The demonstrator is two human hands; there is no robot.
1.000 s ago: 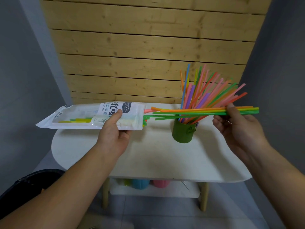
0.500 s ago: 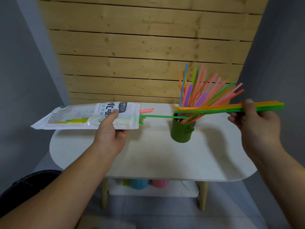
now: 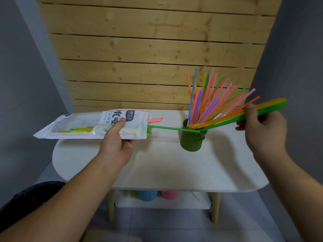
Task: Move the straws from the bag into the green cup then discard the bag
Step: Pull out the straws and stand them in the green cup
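Note:
My left hand (image 3: 116, 139) grips the white plastic straw bag (image 3: 83, 125) level above the table's left side, its mouth facing right. A few straws remain in the bag; a pink one and a thin green one (image 3: 171, 128) stick out of the mouth. My right hand (image 3: 262, 131) pinches a bundle of green, yellow and orange straws (image 3: 269, 106), tilted with its lower ends at the rim of the green cup (image 3: 191, 141). The cup stands on the table and holds several coloured straws fanned upward.
The white oval table (image 3: 166, 168) stands against a wooden slat wall. A lower shelf carries blue, pink and yellow-green cups (image 3: 148, 196). A black bin (image 3: 22, 198) sits on the floor at the lower left.
My right hand drew the bundle out of the bag to the right, then tipped its free ends down to the cup's rim. The bag in my left hand stayed about in place.

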